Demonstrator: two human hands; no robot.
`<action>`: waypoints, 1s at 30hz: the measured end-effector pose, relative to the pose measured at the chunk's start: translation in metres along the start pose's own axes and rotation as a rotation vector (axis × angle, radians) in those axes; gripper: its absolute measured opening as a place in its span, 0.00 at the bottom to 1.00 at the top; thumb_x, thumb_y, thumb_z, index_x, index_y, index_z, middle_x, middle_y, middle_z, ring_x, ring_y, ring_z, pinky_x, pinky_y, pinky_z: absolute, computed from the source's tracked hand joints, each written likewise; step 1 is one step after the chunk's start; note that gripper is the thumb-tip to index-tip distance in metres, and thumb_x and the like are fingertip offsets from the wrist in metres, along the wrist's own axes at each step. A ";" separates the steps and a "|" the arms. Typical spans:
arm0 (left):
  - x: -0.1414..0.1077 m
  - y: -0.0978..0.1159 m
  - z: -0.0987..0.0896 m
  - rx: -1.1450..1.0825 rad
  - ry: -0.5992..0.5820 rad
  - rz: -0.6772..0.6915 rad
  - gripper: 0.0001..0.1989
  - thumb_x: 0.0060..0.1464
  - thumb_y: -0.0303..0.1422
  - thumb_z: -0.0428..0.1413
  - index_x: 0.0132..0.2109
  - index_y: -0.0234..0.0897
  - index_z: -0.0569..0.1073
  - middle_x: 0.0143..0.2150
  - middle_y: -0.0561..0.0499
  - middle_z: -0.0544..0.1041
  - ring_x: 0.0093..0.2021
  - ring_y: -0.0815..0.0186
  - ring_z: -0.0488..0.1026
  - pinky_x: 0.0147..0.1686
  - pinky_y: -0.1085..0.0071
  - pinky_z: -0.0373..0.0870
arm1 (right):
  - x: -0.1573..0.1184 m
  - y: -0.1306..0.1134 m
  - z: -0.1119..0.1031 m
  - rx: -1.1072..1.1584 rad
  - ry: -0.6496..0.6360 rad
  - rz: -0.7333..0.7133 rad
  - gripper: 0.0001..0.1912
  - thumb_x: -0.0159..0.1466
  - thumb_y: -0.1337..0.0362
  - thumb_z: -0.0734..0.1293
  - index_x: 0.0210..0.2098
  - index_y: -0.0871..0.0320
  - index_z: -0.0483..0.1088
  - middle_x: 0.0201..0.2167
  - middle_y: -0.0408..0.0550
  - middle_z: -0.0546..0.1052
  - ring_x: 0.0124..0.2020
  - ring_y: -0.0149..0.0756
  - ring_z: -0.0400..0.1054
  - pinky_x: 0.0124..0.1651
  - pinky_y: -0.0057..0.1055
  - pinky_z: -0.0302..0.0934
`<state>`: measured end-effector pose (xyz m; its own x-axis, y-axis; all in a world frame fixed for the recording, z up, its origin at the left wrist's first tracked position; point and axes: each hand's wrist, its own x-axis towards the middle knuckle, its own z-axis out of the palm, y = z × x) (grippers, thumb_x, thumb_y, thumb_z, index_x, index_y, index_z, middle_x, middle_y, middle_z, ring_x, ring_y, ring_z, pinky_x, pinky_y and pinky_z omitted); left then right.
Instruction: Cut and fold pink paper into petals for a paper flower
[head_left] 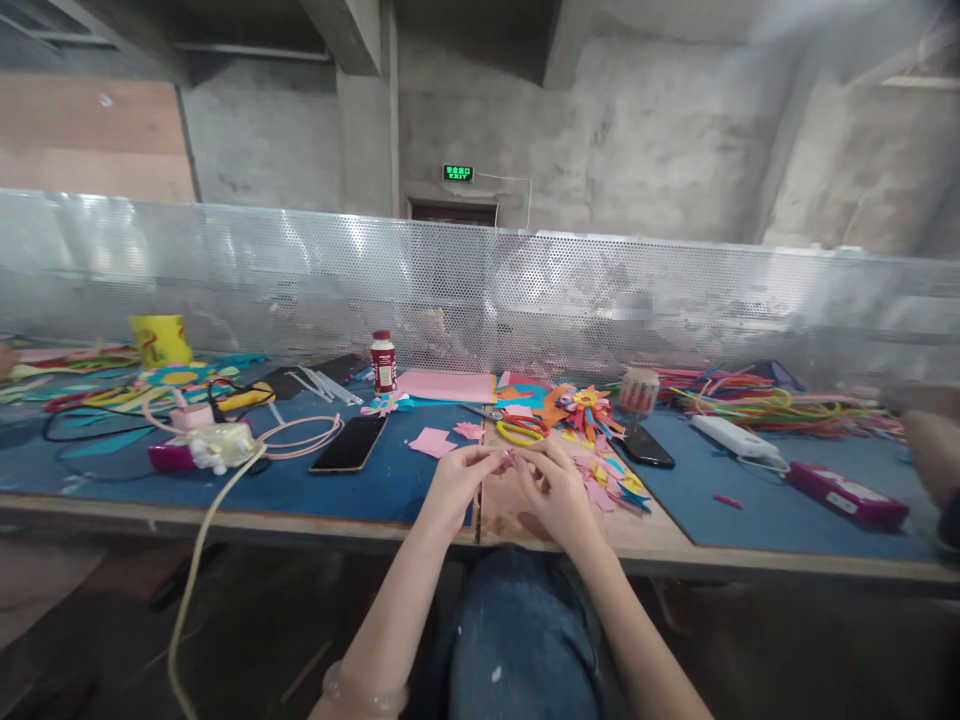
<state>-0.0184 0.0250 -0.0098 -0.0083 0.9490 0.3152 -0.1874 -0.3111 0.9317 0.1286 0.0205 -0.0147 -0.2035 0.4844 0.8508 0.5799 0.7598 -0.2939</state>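
My left hand [459, 485] and my right hand [553, 487] meet over the front of the table, fingertips pinched together on a small piece of pink paper [508, 459]. Most of that paper is hidden by the fingers. Just beyond them lie scissors with yellow handles [523, 431]. Left of my hands are a pink paper square [433, 442] and a pink cut-out paper flower [469, 430]. To the right, colourful paper scraps [611, 475] are scattered below a multicoloured paper flower [589, 408].
A dark phone [350, 445] lies left, another phone [646, 446] right. A red bottle [383, 362] stands near pink paper sheets [446, 386]. Bundled coloured strips [780, 400] and a purple power strip [847, 495] are at right. A perforated metal screen [315, 280] runs behind. Another person's arm [934, 450] shows far right.
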 end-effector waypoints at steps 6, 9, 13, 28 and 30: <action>-0.001 0.000 -0.001 0.058 -0.039 0.036 0.12 0.42 0.37 0.60 0.32 0.32 0.77 0.30 0.47 0.78 0.33 0.64 0.73 0.38 0.69 0.67 | 0.006 0.000 -0.006 0.219 -0.061 0.183 0.11 0.60 0.59 0.62 0.33 0.57 0.74 0.28 0.47 0.71 0.27 0.32 0.63 0.25 0.26 0.57; -0.002 0.001 -0.001 0.065 -0.042 0.022 0.10 0.42 0.36 0.60 0.32 0.33 0.77 0.29 0.49 0.78 0.32 0.66 0.72 0.38 0.70 0.66 | 0.006 -0.001 -0.007 0.260 -0.066 0.210 0.11 0.59 0.58 0.63 0.31 0.57 0.74 0.27 0.47 0.71 0.29 0.33 0.64 0.27 0.27 0.56; -0.004 0.007 -0.001 0.067 -0.117 0.030 0.08 0.43 0.34 0.59 0.30 0.33 0.77 0.29 0.49 0.77 0.33 0.67 0.72 0.40 0.71 0.65 | 0.004 0.001 -0.009 0.366 -0.100 0.276 0.11 0.58 0.57 0.64 0.29 0.57 0.73 0.28 0.46 0.72 0.29 0.31 0.64 0.27 0.26 0.55; -0.007 0.012 0.001 0.096 -0.158 0.010 0.09 0.43 0.35 0.58 0.30 0.32 0.76 0.30 0.47 0.77 0.34 0.65 0.72 0.41 0.70 0.65 | 0.000 0.005 -0.009 0.667 -0.193 0.525 0.14 0.55 0.54 0.65 0.29 0.60 0.71 0.19 0.40 0.65 0.15 0.22 0.50 0.16 0.22 0.45; -0.007 0.012 0.001 0.090 -0.166 0.022 0.09 0.43 0.35 0.58 0.30 0.32 0.75 0.30 0.47 0.77 0.33 0.64 0.72 0.41 0.69 0.65 | 0.000 0.005 -0.010 0.632 -0.173 0.505 0.14 0.55 0.54 0.65 0.29 0.60 0.71 0.19 0.40 0.66 0.15 0.22 0.51 0.17 0.22 0.45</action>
<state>-0.0199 0.0147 -0.0009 0.1522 0.9228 0.3539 -0.0999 -0.3419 0.9344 0.1389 0.0198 -0.0114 -0.1855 0.8534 0.4871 0.0916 0.5085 -0.8562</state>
